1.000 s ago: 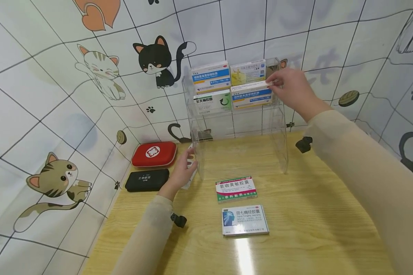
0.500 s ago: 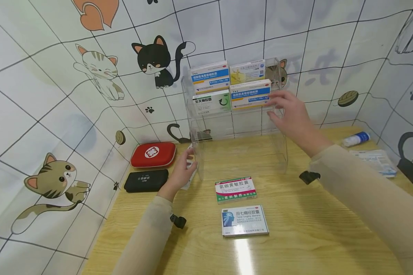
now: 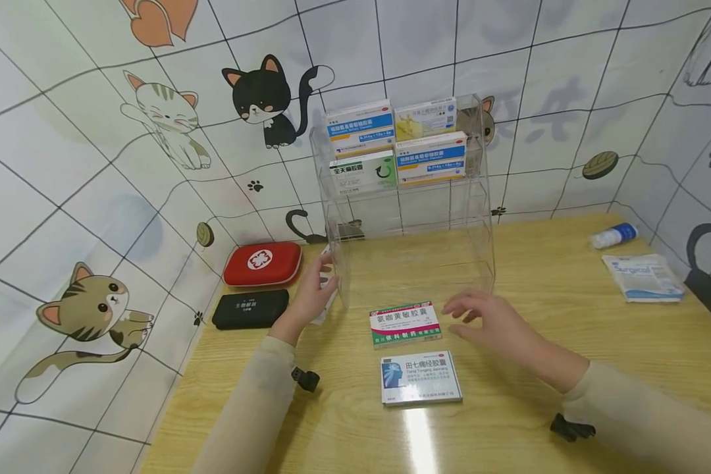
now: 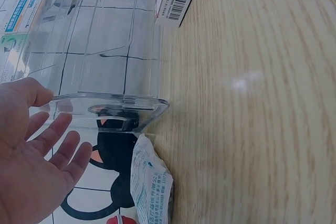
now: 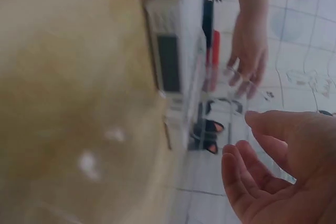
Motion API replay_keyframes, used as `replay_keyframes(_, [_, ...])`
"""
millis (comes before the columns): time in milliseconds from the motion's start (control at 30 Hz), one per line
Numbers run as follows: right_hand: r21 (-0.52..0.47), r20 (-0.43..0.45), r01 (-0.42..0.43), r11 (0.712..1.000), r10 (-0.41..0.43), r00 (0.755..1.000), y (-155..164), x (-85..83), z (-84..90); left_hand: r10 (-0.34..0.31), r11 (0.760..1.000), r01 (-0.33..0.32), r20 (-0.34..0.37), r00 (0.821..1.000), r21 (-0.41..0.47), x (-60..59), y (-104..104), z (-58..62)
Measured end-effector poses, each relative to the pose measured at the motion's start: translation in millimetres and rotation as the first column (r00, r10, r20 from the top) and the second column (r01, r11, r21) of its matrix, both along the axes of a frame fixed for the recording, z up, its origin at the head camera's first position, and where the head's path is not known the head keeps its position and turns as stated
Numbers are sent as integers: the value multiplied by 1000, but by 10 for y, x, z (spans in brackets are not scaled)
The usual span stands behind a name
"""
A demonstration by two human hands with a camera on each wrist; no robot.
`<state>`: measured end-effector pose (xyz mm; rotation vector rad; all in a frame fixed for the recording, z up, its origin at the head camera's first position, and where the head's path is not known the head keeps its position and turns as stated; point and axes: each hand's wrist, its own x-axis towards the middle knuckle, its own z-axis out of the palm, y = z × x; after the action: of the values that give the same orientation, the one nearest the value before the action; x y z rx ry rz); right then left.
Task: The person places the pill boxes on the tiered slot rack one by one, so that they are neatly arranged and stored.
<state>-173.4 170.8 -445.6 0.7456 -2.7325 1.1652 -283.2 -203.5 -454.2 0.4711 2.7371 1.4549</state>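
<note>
My left hand [image 3: 309, 294] rests at the left side of a clear acrylic stand [image 3: 478, 164], fingers relaxed; in the left wrist view its thumb meets the stand's edge. The right hand [image 3: 493, 324] hovers over the table, bent fingers holding nothing, just right of a white, pink and green medicine box [image 3: 405, 324]. Closer to me lies a white medicine box with a blue head picture [image 3: 421, 378]. On the stand's upper tiers are two blue-and-white medicine boxes, one at the back left [image 3: 360, 130] and one at the front right [image 3: 431, 159], a yellow-white box [image 3: 424, 120] and a green-white box [image 3: 363, 173].
A red zip case [image 3: 263, 264] and a black case [image 3: 250, 309] lie left of the stand. Behind my left hand is a white packet [image 4: 151, 182]. At the far right are a blue-capped bottle [image 3: 613, 236] and a "Surgical" packet [image 3: 642, 278].
My right hand has left the front-right blue-and-white box on the stand and come down beside the pink-and-green box on the table. The left hand stays at the stand.
</note>
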Motion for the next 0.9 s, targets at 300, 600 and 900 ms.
replay_keyframes(300, [21,240,-100,995,92,966,-16,317,-245,2,1000,-3,-27,1000,-4,-17,-8,3])
replay_keyframes(600, [42,283,-83,996,68,957,-27,361,-301,11,1000,-11,-13,1000,-2,-6,0,6])
replay_keyframes(900, [-106,394,-8,994,49,918,-26,382,-191,-1,1000,2,-22,1000,18,-11,0,-8])
